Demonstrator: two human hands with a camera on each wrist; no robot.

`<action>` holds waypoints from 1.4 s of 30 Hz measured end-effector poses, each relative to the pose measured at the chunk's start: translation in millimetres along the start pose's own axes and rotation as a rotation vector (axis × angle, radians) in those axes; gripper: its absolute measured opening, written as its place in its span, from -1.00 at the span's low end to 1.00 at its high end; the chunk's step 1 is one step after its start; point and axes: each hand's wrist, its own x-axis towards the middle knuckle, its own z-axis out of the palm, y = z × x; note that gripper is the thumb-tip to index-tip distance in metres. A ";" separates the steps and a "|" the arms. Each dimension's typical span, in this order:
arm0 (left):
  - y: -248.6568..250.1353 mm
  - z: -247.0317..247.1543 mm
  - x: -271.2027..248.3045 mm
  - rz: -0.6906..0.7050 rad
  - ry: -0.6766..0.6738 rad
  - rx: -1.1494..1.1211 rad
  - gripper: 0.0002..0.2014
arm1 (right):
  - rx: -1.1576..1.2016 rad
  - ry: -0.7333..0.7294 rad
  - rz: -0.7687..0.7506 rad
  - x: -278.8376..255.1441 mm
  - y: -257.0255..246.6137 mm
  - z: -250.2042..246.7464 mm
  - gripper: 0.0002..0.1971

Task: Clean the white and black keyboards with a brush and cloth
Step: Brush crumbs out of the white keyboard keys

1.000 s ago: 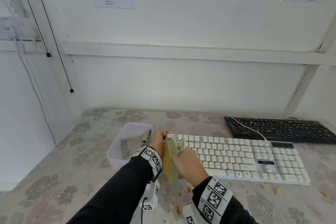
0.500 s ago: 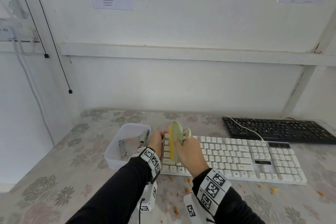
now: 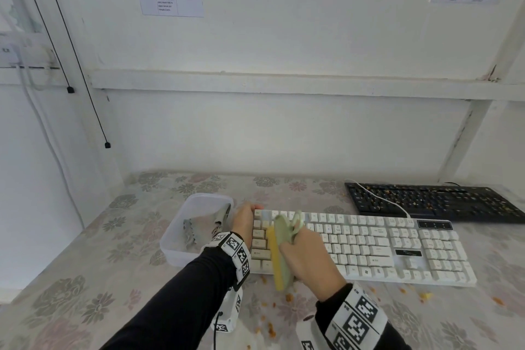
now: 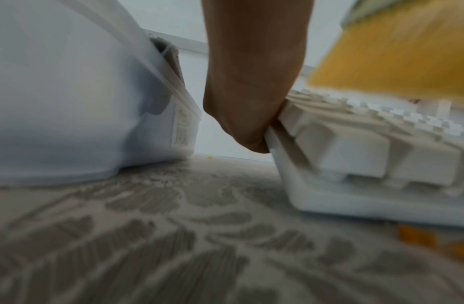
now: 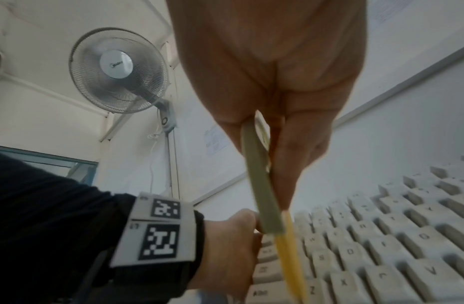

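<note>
Left of the white keyboard (image 3: 369, 247) stands a clear plastic tub (image 3: 181, 239) with a grey cloth (image 3: 189, 231) in it. Your left hand (image 3: 243, 223) grips the white keyboard's left end, fingers curled over its far corner. Just right of that hand, your right hand (image 3: 308, 257) holds the brush (image 3: 279, 253) by its green back, yellow bristles turned left and down onto the leftmost keys. The brush's long axis runs from the keyboard's far edge to its near edge, across the rows. The white keyboard lies lengthwise left to right on a flowered tablecloth (image 3: 85, 278), orange crumbs (image 3: 289, 297) scattered before it. Behind its right end lies the black keyboard (image 3: 437, 202), speckled with crumbs, against the white wall (image 3: 284, 128).
</note>
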 end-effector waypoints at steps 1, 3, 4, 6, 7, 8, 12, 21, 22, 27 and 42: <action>-1.6 -0.3 3.2 0.011 0.001 0.016 -0.80 | 0.032 0.037 -0.031 3.3 -1.4 -1.9 -0.69; -4.9 0.0 7.4 0.036 -0.013 0.041 -0.79 | 0.090 0.119 -0.100 11.8 -2.9 -2.5 -0.89; -5.3 0.1 8.0 0.046 -0.016 0.057 -0.79 | 0.100 0.155 -0.119 15.6 -2.5 -2.1 -0.93; -6.6 0.5 9.6 0.072 -0.012 0.078 -0.79 | 0.091 0.159 -0.103 20.8 1.6 -1.2 -0.91; -7.7 0.5 10.8 0.088 -0.001 0.081 -0.78 | 0.088 0.130 -0.077 21.6 3.8 -0.9 -0.91; -7.3 1.3 9.4 0.097 0.006 0.099 -0.77 | 0.081 0.092 -0.052 21.5 6.7 -0.6 -0.90; -5.7 3.1 6.8 0.108 0.015 0.093 -0.76 | 0.006 0.009 0.031 12.4 13.2 -3.6 -0.75; -9.9 0.1 11.8 0.087 0.006 0.082 -0.75 | -0.049 -0.003 0.017 -6.9 13.3 -22.9 -0.68; -11.1 0.0 14.4 0.086 0.008 0.083 -0.74 | -0.023 0.054 -0.017 -3.5 13.0 -25.4 -0.74; -15.5 -1.9 24.7 0.078 0.024 0.062 -0.71 | 0.093 0.224 -0.023 17.3 15.0 -27.0 -0.90; -24.9 -9.1 40.8 0.061 0.001 0.102 -0.77 | -0.087 0.022 0.110 -10.9 35.3 -42.7 -0.65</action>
